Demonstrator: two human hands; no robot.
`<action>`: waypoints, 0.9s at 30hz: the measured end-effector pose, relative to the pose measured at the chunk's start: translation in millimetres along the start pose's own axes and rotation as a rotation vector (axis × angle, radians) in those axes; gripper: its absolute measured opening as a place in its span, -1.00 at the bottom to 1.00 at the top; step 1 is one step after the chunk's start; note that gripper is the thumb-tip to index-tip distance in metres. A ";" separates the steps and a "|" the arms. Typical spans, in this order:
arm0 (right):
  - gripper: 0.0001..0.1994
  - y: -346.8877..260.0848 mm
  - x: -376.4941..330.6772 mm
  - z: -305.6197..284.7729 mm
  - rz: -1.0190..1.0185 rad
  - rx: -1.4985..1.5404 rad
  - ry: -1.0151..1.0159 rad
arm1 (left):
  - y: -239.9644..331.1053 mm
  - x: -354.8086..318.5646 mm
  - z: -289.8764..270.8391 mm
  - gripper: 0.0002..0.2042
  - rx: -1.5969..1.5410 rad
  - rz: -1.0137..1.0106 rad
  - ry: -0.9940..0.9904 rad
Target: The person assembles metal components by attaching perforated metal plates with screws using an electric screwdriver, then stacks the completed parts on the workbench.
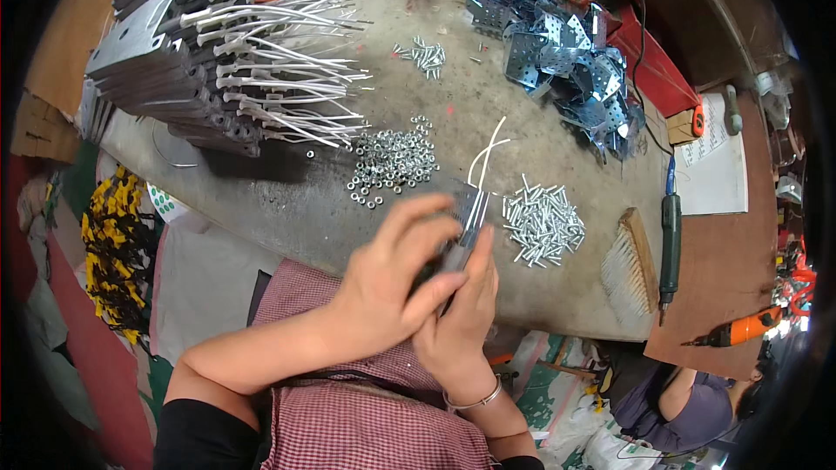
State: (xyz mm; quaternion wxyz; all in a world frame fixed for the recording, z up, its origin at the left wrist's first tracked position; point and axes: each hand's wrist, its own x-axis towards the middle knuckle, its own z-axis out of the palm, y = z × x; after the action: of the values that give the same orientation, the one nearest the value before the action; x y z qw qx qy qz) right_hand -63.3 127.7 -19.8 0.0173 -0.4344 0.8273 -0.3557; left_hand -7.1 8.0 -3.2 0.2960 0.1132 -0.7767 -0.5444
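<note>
My left hand [387, 265] curls over a dark grey metal part with white wires [456, 252], its fingers and thumb closed about the near side. From below and the right, my right hand [457, 322] grips the same part, thumb along its edge. Two white wires stick out of the far end, pointing away from me. My fingers hide much of the part. Just to its left lies a heap of small hex nuts [392, 161]. On its right is a pile of silver screws [544, 222].
Similar grey parts with white wires [165, 78] are stacked at the far left. Perforated bluish metal plates [566, 52] lie at the far right, with a few screws [424, 57] between. A brush [629, 265], a screwdriver [670, 248] and an orange power tool [744, 328] lie right. Another person [679, 409] sits lower right.
</note>
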 end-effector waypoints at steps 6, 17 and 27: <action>-0.01 -1.5 5.8 -49.5 0.015 0.157 -0.376 | -12.6 -2.0 -1.6 -0.58 0.215 0.176 -0.101; -0.40 259.5 1.1 -264.5 0.633 -0.976 0.069 | -18.3 0.7 -4.1 -0.48 0.268 0.254 -0.049; -0.52 309.7 -10.9 -317.4 0.593 -0.484 0.240 | -16.0 1.4 -65.9 -0.62 0.702 0.214 0.087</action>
State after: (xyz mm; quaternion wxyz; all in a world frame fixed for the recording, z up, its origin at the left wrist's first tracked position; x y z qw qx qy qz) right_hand -382.5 432.2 27.1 -0.0804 -0.1239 0.9729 -0.1781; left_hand 27.9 -50.0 -2.0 0.3270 0.1492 -0.9103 -0.2055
